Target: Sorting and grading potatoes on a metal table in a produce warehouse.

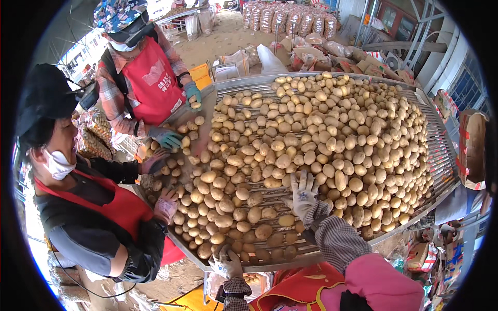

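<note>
A large heap of potatoes [350, 147] lies on a slatted metal sorting table [272, 194] before me. My right hand [304, 194], in a white work glove, reaches over the slats with its fingers apart. Its fingertips touch potatoes at the near edge of the heap, and nothing shows in its grasp. By the table's near rim is my left hand [227, 263], also gloved in white. It rests beside potatoes at the near left corner; whether its curled fingers hold one is hidden. Checked sleeve covers run over both of my forearms.
Two co-workers in red aprons stand left; one's gloved hand [193, 95] holds potatoes, while another co-worker's hand [166, 206] touches potatoes. A cardboard box [471, 149] stands right. Filled sacks [290, 21] line the back. Below the near rim sits a container [258, 282] with potatoes.
</note>
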A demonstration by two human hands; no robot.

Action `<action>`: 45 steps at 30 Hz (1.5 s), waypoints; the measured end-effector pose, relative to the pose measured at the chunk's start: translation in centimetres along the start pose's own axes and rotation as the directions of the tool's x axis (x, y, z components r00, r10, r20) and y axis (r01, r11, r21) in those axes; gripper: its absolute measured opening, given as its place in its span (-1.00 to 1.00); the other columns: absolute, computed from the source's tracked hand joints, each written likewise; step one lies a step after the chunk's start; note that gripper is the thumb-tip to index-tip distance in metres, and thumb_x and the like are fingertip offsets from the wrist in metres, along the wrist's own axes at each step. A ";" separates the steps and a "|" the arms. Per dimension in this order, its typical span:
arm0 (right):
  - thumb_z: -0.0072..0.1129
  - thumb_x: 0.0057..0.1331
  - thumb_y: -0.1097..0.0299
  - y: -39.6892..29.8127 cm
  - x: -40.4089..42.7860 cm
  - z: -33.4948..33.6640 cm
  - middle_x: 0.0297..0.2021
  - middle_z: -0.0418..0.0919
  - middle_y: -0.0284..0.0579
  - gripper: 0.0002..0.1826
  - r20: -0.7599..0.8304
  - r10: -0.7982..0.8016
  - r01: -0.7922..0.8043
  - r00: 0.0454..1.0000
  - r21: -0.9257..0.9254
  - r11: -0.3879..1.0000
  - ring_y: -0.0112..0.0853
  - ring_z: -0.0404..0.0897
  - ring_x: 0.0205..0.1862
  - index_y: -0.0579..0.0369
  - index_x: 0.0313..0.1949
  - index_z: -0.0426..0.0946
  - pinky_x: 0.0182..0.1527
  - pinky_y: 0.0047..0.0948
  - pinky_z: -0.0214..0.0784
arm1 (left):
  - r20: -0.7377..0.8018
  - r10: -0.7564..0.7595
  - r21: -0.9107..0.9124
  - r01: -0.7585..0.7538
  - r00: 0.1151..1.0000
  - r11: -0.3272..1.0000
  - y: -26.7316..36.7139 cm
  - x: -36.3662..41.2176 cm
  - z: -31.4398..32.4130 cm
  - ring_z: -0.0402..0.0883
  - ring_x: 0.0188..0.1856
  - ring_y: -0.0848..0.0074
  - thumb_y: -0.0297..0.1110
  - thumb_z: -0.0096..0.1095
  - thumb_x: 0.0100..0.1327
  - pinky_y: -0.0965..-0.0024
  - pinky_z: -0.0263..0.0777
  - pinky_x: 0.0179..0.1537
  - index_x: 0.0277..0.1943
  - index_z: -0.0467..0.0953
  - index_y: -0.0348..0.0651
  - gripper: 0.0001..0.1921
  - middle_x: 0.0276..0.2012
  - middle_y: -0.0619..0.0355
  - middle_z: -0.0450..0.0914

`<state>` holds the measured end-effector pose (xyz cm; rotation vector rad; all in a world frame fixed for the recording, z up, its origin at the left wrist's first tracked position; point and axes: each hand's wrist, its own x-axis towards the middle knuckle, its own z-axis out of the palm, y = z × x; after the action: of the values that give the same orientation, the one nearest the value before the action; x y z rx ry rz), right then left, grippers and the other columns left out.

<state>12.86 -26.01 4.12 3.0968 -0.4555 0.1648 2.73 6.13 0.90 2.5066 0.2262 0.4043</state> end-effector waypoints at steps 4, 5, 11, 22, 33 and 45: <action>0.41 0.16 -0.31 -0.8 5.6 -0.2 0.59 -0.09 0.22 0.19 0.104 0.097 -0.102 0.990 0.041 0.994 0.14 0.25 0.43 -0.05 0.61 0.01 0.28 0.16 0.36 | -0.080 0.031 0.124 -0.021 0.996 0.992 -0.6 0.0 1.5 0.55 0.01 0.19 -0.44 0.22 0.22 0.10 0.43 0.08 -0.19 0.75 -0.01 -0.81 -0.09 0.20 0.69; 0.41 0.17 -0.30 -1.0 6.4 -0.3 0.59 -0.09 0.25 0.19 0.142 0.079 -0.080 0.987 0.004 0.997 0.15 0.27 0.42 -0.03 0.61 0.02 0.26 0.11 0.40 | -0.092 0.020 0.119 -0.009 0.996 0.993 -0.8 -0.1 1.9 0.55 0.01 0.21 -0.43 0.21 0.22 0.10 0.42 0.09 -0.21 0.74 -0.02 -0.82 -0.07 0.21 0.68; 0.51 0.15 -0.02 -3.8 11.2 1.1 0.56 0.04 0.22 0.04 0.174 0.139 -0.164 0.975 0.142 0.976 0.15 0.40 0.34 0.04 0.52 0.17 0.21 0.00 0.55 | -0.011 -0.032 0.100 0.033 0.999 0.994 -2.5 -1.4 2.8 0.54 0.07 0.19 -0.45 0.22 0.22 0.08 0.40 0.13 -0.16 0.74 -0.07 -0.80 -0.01 0.17 0.65; 0.48 0.23 0.09 -9.4 21.7 4.4 0.58 -0.06 0.27 -0.09 0.284 0.140 -0.260 0.949 0.445 0.857 0.26 0.13 0.52 0.07 0.47 0.22 0.46 0.09 0.28 | 0.062 -0.079 0.001 0.079 0.995 0.997 -2.5 -1.3 3.1 0.57 0.16 0.08 -0.58 0.20 0.24 0.06 0.46 0.20 -0.04 0.69 -0.26 -0.75 0.06 -0.03 0.62; 0.32 0.34 -0.04 -19.9 24.0 5.5 0.48 0.18 0.11 -0.18 0.119 -0.138 0.022 0.983 0.672 0.740 0.22 0.28 0.42 -0.03 0.49 0.24 0.40 0.11 0.31 | 0.101 -0.044 0.136 0.031 0.994 0.990 1.9 0.8 0.4 0.55 0.14 0.05 -0.58 0.16 0.23 -0.05 0.40 0.20 -0.04 0.69 -0.21 -0.72 0.04 -0.04 0.64; 0.16 0.46 0.11 -23.8 10.3 2.3 0.64 -0.25 0.21 -0.37 0.121 -0.440 0.197 0.890 0.769 0.609 0.31 0.36 0.37 -0.29 0.50 0.30 0.42 0.33 0.16 | 0.182 -0.287 -0.115 0.310 0.940 0.944 -1.0 -1.4 1.9 0.53 0.21 0.07 -0.48 0.10 0.34 0.06 0.47 0.20 0.05 0.66 -0.31 -0.70 0.13 -0.10 0.56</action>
<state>29.71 -6.20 3.13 3.9668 0.3058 -0.1924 2.00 5.61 -1.46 2.3009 0.4881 0.0862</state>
